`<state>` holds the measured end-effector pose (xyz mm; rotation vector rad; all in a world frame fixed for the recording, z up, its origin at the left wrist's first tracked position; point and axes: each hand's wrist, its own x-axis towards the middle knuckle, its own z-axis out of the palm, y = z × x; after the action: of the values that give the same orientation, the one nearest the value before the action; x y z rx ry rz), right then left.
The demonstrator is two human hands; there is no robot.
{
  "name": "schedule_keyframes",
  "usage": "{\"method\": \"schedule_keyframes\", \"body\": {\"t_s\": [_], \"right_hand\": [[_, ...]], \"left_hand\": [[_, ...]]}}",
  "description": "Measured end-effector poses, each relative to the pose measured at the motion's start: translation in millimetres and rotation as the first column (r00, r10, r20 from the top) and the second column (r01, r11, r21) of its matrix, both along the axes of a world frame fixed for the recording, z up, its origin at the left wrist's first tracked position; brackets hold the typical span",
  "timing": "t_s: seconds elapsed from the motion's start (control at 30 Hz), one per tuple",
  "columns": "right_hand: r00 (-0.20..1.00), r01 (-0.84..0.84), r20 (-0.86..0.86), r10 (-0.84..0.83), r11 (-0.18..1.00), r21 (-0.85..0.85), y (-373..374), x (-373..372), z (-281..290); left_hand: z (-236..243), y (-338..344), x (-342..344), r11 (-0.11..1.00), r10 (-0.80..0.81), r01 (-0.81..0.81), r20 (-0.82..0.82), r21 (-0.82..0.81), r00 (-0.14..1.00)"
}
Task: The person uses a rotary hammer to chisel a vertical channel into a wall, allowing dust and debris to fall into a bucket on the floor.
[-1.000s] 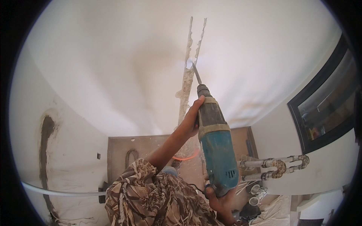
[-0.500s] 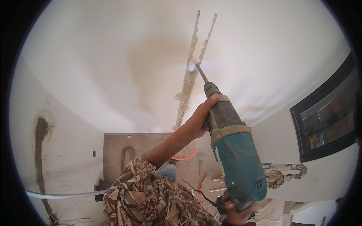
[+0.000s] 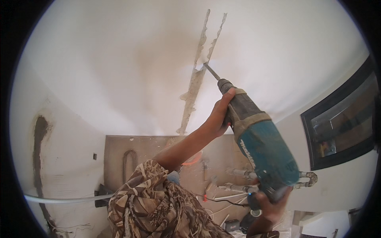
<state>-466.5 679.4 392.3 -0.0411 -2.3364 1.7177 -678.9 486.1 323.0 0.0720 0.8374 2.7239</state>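
A teal and black rotary hammer (image 3: 266, 144) slants up and left toward the white wall surface. My left hand (image 3: 223, 113) is wrapped round its dark front part, just behind the chuck. Its rear handle is in the grip of my right hand (image 3: 272, 206), partly hidden by the tool body. The steel chisel bit (image 3: 212, 71) meets the surface at the edge of a rough grey groove (image 3: 193, 89). Above the tip, two ragged cut lines (image 3: 203, 35) run on with white material between them. Whether the bit has sunk in cannot be made out.
A dark-framed window (image 3: 341, 119) is on the right. At left, a pale flexible conduit (image 3: 67, 199) crosses before a wall with a dark channel (image 3: 39, 146). Dusty brown floor (image 3: 149, 144) below holds an orange ring-like thing (image 3: 193, 159), pipes and cables.
The hammer's rear has swung right and slightly up, with both hands still on it. The chisel tip has shifted slightly up and left along the groove. The whole view has shifted a little.
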Motion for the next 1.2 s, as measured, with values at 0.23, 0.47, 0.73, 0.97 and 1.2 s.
{"method": "schedule_keyframes", "body": {"t_s": [0.23,0.47,0.73,0.97,1.2], "right_hand": [[0.968,-0.164,0.128,0.214,0.934,-0.318,5.3,46.5,-77.1],[0.931,-0.266,0.181,0.316,0.930,-0.253,13.8,41.9,-87.2],[0.951,-0.284,0.084,0.298,0.947,-0.151,2.8,32.5,-94.4],[0.962,-0.132,0.218,0.164,0.979,-0.152,3.1,33.0,-81.4],[0.976,-0.216,-0.023,0.216,0.976,-0.007,-15.2,34.1,-103.6]], "left_hand": [[-51.4,7.5,29.4,0.994,0.009,-0.008,0.002,-0.107,1.000],[-53.2,7.9,31.6,0.991,0.026,-0.027,-0.003,-0.134,1.000],[-42.5,-4.8,22.0,0.987,0.017,-0.018,-0.007,-0.159,1.000],[-37.6,-9.0,7.9,0.970,-0.020,0.010,-0.039,-0.243,0.999],[-71.8,-19.6,5.3,0.985,-0.016,0.004,-0.067,-0.171,0.998]]}}
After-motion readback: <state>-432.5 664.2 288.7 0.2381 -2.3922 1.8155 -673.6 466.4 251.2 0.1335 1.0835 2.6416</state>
